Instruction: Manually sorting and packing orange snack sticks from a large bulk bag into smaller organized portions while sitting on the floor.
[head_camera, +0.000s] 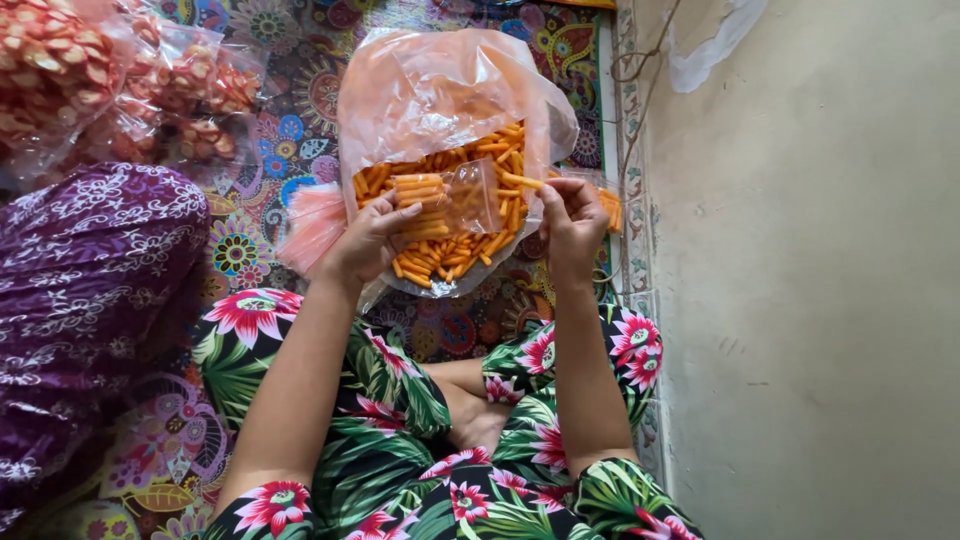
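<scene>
Pinching a small clear packet (447, 203) of orange sticks, her left hand (372, 240) hovers over the big bag (440, 90) while the right hand (574, 222) nips one stick (530, 182).

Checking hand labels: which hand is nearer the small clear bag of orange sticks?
Left. The left hand grips the small clear bag at its left edge; the right hand is just off its right side, pinching one orange stick.
</scene>
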